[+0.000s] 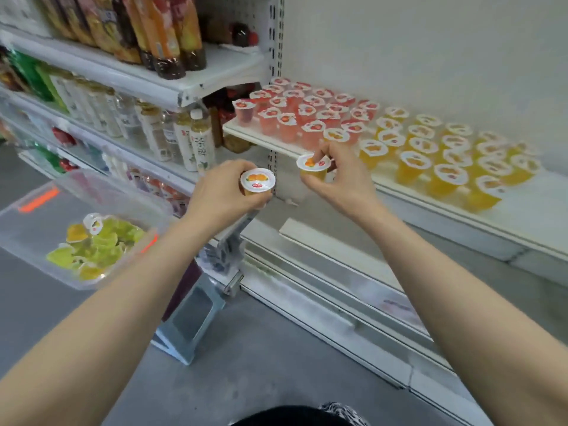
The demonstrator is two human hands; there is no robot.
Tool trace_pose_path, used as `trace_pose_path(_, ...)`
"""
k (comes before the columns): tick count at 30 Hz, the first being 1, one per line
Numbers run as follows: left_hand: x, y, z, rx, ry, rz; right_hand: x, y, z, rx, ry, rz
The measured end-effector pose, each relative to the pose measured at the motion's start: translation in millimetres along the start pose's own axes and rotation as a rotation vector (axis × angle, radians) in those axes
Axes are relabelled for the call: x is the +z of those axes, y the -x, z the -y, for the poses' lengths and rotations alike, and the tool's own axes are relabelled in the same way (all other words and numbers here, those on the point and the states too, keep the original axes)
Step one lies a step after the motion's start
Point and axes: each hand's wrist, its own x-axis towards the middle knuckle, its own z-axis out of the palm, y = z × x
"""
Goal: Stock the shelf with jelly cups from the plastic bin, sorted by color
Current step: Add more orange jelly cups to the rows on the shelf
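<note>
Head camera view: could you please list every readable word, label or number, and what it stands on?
"茶粹", seemingly: dark vertical characters on the white-capped pale plastic bottle.
Red lid logos on one orange jelly cup in the left hand, another orange jelly cup in the right hand: too blurred.
Shelved cup lids and other bottle labels: unreadable.

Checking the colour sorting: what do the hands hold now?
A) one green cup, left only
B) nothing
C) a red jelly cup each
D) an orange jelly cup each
D: the left hand grips an orange cup and the right hand pinches a second orange cup.
</note>
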Motion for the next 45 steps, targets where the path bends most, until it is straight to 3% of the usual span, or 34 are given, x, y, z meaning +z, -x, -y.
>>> trace_pose_path(9,79.4,-51.7,-159.2,0.236,0.027,-0.015,-156.5,18.3,-87.1,0.053,0.126,-0.181)
trace_pose_path(18,154.4,-74.1,-269.8,0.313,0.109,0.02,-274.4,44.3,-174.7,0.23,0.142,-0.302)
trace_pose_path(23,171.9,-80.7,-293.9,0.329,0.07,0.017,-285.3,54.3,-210.5,0.409,0.204,-0.176)
trace_pose_path(28,176.2,-84.2,-305.3,0.339,0.046,0.01,-278.3,59.2,-227.8,0.436,0.249,-0.111)
trace_pose_path(39,188.3,-84.3,-327.4,0.404,0.025,0.034,-275.4,53.4,-243.7,0.384,0.298,-0.092)
trace_pose_path(45,204.4,-72.9,-347.2,0.505,-0.025,0.078,-291.2,58.6,-251.8,0.281,0.33,0.023)
